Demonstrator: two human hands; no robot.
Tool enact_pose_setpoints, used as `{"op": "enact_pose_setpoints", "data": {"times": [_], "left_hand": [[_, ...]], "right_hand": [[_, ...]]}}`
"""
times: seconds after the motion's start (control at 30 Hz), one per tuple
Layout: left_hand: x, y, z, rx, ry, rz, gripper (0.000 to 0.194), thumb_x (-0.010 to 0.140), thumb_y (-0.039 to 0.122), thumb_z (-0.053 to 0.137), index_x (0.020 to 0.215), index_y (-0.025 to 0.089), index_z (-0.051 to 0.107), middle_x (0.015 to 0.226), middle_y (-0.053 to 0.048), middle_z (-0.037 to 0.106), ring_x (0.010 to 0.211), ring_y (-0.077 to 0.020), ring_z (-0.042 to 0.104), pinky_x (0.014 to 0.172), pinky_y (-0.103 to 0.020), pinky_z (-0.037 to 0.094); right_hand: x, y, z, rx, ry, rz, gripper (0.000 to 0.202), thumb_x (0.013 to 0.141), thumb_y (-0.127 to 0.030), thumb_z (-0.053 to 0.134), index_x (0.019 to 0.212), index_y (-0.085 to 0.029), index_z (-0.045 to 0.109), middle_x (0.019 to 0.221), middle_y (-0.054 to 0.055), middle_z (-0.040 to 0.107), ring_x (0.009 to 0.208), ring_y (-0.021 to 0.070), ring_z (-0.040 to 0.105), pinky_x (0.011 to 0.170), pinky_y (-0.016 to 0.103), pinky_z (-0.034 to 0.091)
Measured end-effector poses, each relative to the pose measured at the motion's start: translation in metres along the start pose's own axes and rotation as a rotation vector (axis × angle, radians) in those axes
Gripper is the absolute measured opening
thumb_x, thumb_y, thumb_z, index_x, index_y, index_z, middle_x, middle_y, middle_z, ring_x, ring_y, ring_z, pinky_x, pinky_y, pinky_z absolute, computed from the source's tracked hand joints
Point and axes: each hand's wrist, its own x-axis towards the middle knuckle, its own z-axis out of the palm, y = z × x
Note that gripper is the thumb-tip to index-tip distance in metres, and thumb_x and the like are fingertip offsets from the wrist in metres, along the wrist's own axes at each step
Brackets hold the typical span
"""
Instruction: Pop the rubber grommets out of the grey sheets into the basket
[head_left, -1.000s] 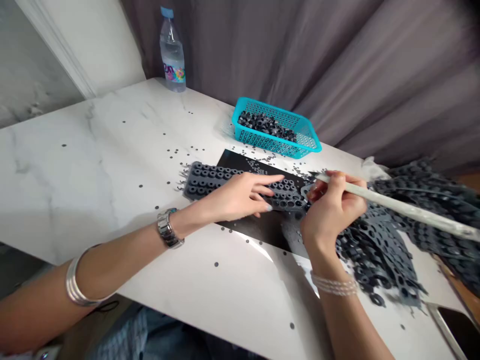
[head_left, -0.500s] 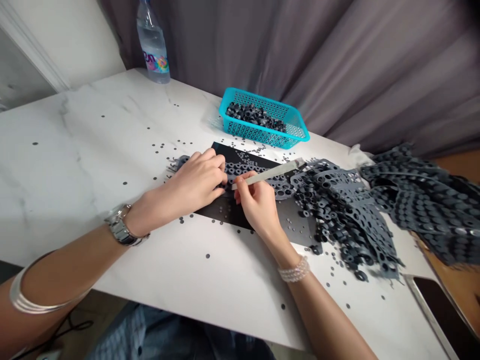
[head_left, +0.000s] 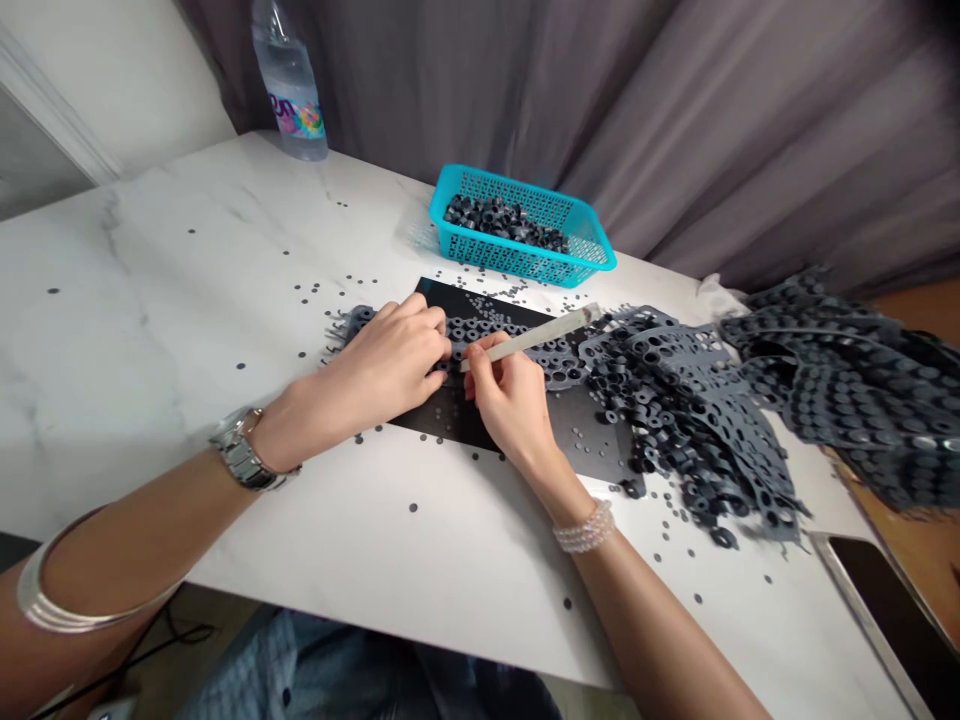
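Note:
My left hand [head_left: 401,350] lies over the left part of a dark grey rubber strip [head_left: 517,345] full of round rings and holes. Its fingers are bent and closed on the strip, with the tips partly hidden. Just beside it, my right hand [head_left: 510,390] pinches a pale, flat, stick-like tool [head_left: 544,332]. The tool's lower end points at the strip near my left fingertips, and its tip is too small to make out. Under the strip is a black mat [head_left: 592,435], strewn with small dark discs.
A turquoise basket [head_left: 517,258] behind the mat holds many black rings. Loose rings [head_left: 667,440] and perforated rubber sheets [head_left: 720,400] pile up at right, beside a larger bumpy sheet [head_left: 862,400]. A phone [head_left: 892,630] lies front right; a water bottle [head_left: 292,90] stands back left.
The view has shifted slightly. Both hands keep nearly the same places on the strip, and the tool stays in my right hand.

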Motion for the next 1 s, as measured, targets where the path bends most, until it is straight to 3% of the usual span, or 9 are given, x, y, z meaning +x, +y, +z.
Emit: {"op": "enact_pose_setpoints", "data": {"times": [1.0], "left_hand": [[0.0028, 0.0035, 0.0009, -0.119, -0.024, -0.007, 0.025, 0.086, 0.015, 0.048, 0.078, 0.014, 0.071, 0.078, -0.009, 0.065, 0.088, -0.0245, 0.053, 0.079, -0.037, 0.043]], "right_hand": [[-0.0012, -0.0017, 0.0029, -0.068, 0.006, -0.052, 0.021, 0.093, -0.026, 0.042, 0.073, -0.022, 0.047, 0.059, -0.001, 0.052, 0.053, 0.0134, 0.05, 0.058, 0.026, 0.035]]}}
